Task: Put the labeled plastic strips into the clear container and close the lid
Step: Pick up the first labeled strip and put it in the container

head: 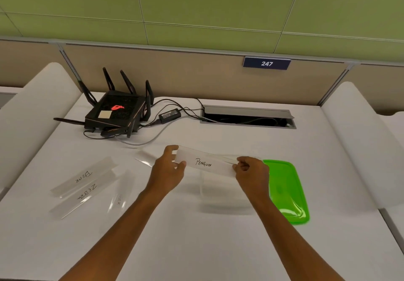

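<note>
Held just above the clear plastic container (223, 191), the thin, light, bendy translucent strip marked PENGUIN (204, 163) is pinched endwise by left hand (168, 169) and right hand (251, 171), best gripped there.

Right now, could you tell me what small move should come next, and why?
Probably lower the Penguin strip into the clear container. Both the left hand and right hand hold it by its ends just above the open container, whose green lid lies beside it.
</note>
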### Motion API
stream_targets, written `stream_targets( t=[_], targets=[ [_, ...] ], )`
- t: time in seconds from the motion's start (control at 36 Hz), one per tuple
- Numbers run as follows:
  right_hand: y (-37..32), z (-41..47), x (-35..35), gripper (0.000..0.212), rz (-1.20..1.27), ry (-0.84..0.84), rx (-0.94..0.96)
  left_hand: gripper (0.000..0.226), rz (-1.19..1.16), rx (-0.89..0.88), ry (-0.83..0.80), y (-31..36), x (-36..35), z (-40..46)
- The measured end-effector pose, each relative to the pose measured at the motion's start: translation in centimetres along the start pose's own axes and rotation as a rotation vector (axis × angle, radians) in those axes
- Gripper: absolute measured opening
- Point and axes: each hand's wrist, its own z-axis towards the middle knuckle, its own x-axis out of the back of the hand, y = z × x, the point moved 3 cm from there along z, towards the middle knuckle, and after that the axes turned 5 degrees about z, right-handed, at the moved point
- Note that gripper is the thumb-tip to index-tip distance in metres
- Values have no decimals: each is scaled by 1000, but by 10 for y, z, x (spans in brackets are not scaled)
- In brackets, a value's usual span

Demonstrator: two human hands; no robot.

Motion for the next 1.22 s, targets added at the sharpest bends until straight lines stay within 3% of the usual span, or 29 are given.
stream_targets(
  t=[0.25, 0.5, 0.67, 0.83, 1.03, 1.14, 1.22],
  targets=[
    [35, 21, 26, 29, -93, -9, -37, 57, 77, 23, -17, 27, -48, 1],
    [62, 39, 37, 36, -170, -129, -74, 56, -45, 216, -185, 38, -82, 2],
    [68, 46, 33, 12, -238, -184, -75, 59, -148, 369, -259, 37, -91, 2],
    [68, 50, 26, 41, -264, -259, -81, 63, -178, 452, -307, 35, -97, 1],
    [64, 50, 20, 45, -290, -316, -123, 67, -170, 486, -344, 40, -103, 1],
    [61, 51, 16, 53, -347, -380, -155, 34, -148, 472, -358, 46, -107, 3],
    [60, 52, 11, 56, -340, -431, -217, 29, -124, 490, -366, 50, -111, 3]
  ],
)
